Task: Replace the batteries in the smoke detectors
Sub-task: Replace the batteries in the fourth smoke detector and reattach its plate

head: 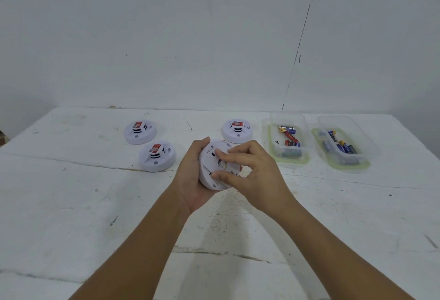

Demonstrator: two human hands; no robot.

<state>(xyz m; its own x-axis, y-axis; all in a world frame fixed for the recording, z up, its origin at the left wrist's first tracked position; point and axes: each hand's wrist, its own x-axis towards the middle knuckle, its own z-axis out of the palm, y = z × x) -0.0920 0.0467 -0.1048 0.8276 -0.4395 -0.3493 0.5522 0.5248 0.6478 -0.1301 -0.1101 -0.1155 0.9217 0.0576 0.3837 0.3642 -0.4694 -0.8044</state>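
Note:
A white round smoke detector (pixel 210 168) is held above the table, its back side turned towards me. My left hand (pixel 192 175) grips its left rim from below. My right hand (pixel 252 168) pinches the detector's back plate, index finger at the top and thumb at the bottom. Three more white smoke detectors stand face up on the table: one at the far left (pixel 140 132), one nearer (pixel 157 156), and one behind my hands (pixel 237 131). Each carries a red label.
Two clear plastic tubs sit at the right on the white table (pixel 71 204): the nearer tub (pixel 287 140) and the farther tub (pixel 345 143), each holding several batteries. A white wall stands behind the table.

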